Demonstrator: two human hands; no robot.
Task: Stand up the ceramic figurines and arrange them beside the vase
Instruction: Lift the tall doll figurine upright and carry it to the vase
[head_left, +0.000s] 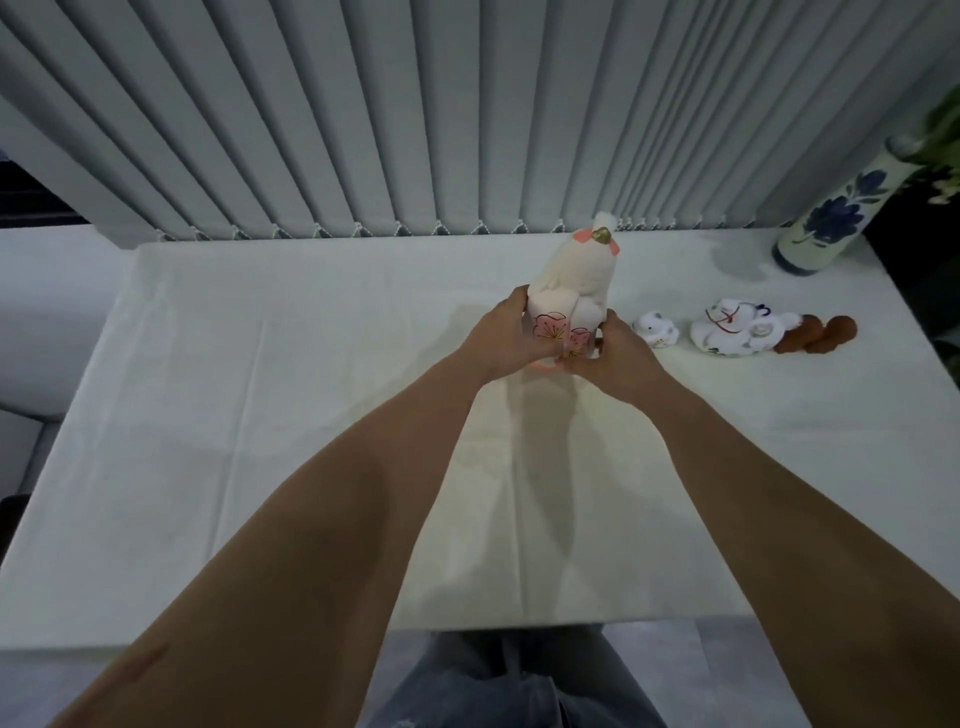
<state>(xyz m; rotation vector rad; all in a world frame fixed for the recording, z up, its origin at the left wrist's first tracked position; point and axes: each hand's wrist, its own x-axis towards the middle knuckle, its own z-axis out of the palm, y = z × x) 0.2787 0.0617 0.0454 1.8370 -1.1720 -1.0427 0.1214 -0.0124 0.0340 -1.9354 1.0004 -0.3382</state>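
Hands: left hand (501, 332) and right hand (610, 351) clasp the base of the white bird figurine (571, 291) from either side.
Bird figurine: upright at counter (260, 415) centre, pink blossoms on its body.
Right of it: small white figurine (655, 327), white painted figurine (737, 330) and brown figurine (815, 335) lie in a row.
Far right: blue-flowered vase (826, 213) stands before the blinds (415, 114).

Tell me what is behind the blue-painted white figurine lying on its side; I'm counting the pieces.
Behind the white figurine lie two brown pieces, touching it. Their near ends are covered, so their form cannot be told.
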